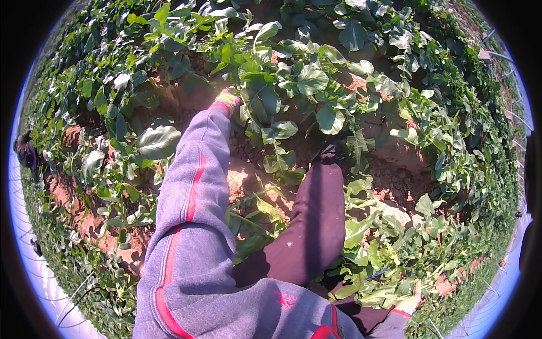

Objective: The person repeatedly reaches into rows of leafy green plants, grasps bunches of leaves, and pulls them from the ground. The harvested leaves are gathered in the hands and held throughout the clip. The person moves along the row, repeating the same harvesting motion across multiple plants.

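My left hand (228, 100), in a yellow and pink glove, reaches forward to the base of a leafy green plant (258, 95). Its fingers are curled in at the stems and partly hidden by them. Far back at the lower right is my right hand (408, 304), in a pale glove with a red cuff. Broad cut or bent leaves (377, 292) lie against it, with one digit pointing up beside them. Whether the right hand grips these leaves cannot be made out. A small blue thing (380, 273) shows among the leaves there.
Dense leafy plants (457, 127) grow in rows around me, with reddish soil (237, 182) between. My dark-trousered leg (317, 212) and shoe (330, 150) stand among them. Bent hoops (501, 57) and pale sheeting (40, 271) line the sides. A dark shape (26, 150) is at the far left.
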